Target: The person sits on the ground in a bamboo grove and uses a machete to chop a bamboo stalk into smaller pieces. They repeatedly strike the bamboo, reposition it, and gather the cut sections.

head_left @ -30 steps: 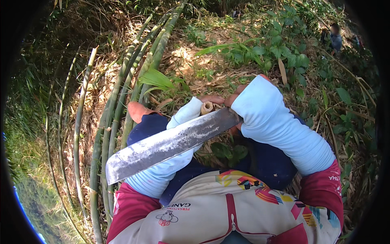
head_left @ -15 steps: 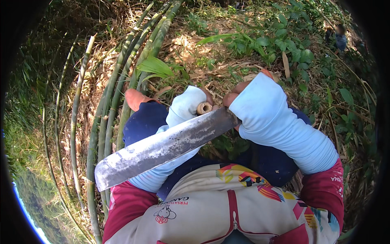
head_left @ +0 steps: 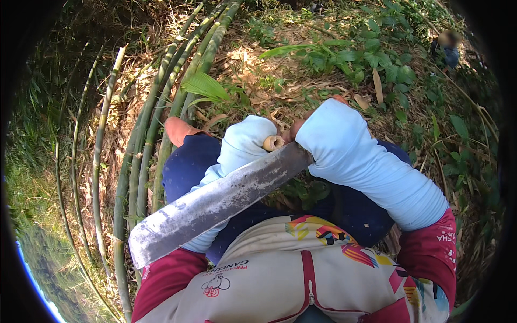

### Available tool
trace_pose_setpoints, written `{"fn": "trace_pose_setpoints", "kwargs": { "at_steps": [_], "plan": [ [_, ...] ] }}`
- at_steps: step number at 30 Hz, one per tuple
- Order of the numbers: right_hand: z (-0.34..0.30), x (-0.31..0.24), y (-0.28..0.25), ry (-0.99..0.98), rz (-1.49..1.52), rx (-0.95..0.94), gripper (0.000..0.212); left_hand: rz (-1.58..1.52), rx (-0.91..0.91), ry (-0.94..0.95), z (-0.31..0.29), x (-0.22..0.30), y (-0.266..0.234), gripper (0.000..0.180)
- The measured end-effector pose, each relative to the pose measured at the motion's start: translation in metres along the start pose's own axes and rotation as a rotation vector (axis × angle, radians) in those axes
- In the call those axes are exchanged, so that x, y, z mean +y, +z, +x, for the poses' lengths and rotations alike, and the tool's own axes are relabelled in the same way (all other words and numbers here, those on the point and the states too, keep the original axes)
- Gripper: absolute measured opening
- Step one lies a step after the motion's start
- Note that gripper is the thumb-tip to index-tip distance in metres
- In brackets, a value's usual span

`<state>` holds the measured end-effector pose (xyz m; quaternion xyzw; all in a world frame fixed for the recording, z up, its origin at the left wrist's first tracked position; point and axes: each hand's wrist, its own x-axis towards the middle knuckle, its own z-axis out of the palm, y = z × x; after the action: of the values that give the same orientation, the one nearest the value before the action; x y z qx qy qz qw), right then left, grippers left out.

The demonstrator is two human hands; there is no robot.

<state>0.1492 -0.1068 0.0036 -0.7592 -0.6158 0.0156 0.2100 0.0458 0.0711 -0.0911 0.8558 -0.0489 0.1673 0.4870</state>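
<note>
A wide, worn machete [head_left: 221, 202] slants across my lap, its tip low at the left and its base at my right hand [head_left: 302, 125]. That hand is closed on the machete's handle end; a light-blue sleeve covers most of it and hides the grip. My left hand [head_left: 256, 134], also under a light-blue sleeve, is closed around a short, hollow, tan bamboo piece [head_left: 273, 142] with its open end showing. The bamboo end sits just above the blade near its base; whether they touch I cannot tell. Most of the left fingers are hidden.
Long green bamboo poles [head_left: 141, 156] curve along my left side. Dry leaves [head_left: 247, 64] litter the ground ahead, with leafy plants [head_left: 382, 59] at the far right. My orange-toed boot [head_left: 180, 131] shows at the left. Another person [head_left: 448, 49] is far off at the upper right.
The machete's tip has dropped slightly toward my body, and my right hand has shifted a little left. The bamboo piece in my left hand has turned and moved slightly right.
</note>
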Motion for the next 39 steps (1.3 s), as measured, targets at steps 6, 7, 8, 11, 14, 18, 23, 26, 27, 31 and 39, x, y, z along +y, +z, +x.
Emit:
{"fn": "trace_pose_setpoints", "kwargs": {
  "at_steps": [6, 7, 8, 11, 14, 18, 23, 26, 27, 31, 39],
  "plan": [
    [-0.001, 0.019, -0.003, 0.024, -0.116, -0.117, 0.028, 0.009, -0.011, -0.248, 0.0, 0.03, -0.006, 0.027],
    [-0.001, 0.02, -0.003, 0.029, -0.116, -0.117, 0.029, -0.025, -0.001, -0.298, 0.001, 0.036, -0.006, 0.027],
    [0.0, 0.02, -0.004, 0.025, -0.116, -0.111, 0.029, -0.035, 0.035, -0.259, -0.002, 0.033, -0.004, 0.027],
    [-0.01, 0.039, -0.004, 0.021, -0.144, -0.004, 0.028, -0.288, -0.044, -0.155, -0.009, -0.004, -0.005, 0.029],
    [-0.017, 0.056, -0.004, 0.062, -0.179, 0.048, 0.027, -0.552, 0.076, -0.244, -0.003, 0.021, -0.006, 0.028],
    [-0.008, 0.066, -0.007, 0.061, -0.159, 0.019, 0.026, -0.688, 0.264, -0.353, -0.001, 0.053, 0.003, 0.028],
    [-0.063, 0.176, -0.033, 0.906, -0.159, 0.356, 0.013, -0.185, -0.098, -0.167, -0.003, 0.08, 0.0, 0.037],
    [-0.058, 0.114, -0.027, 0.816, 0.181, 0.456, 0.016, -0.276, -0.112, -0.311, 0.005, 0.059, -0.012, 0.024],
    [-0.055, 0.098, -0.031, 0.787, 0.156, 0.441, 0.017, -0.366, -0.1, -0.348, 0.015, 0.06, -0.012, 0.022],
    [-0.033, 0.054, -0.04, 0.709, 0.406, 0.314, 0.022, -0.774, 0.006, -0.262, 0.019, 0.053, 0.007, 0.03],
    [-0.036, 0.016, -0.022, 0.407, 0.301, 0.226, 0.024, -0.675, 0.143, -0.214, 0.014, 0.049, 0.02, 0.034]
  ]
}}
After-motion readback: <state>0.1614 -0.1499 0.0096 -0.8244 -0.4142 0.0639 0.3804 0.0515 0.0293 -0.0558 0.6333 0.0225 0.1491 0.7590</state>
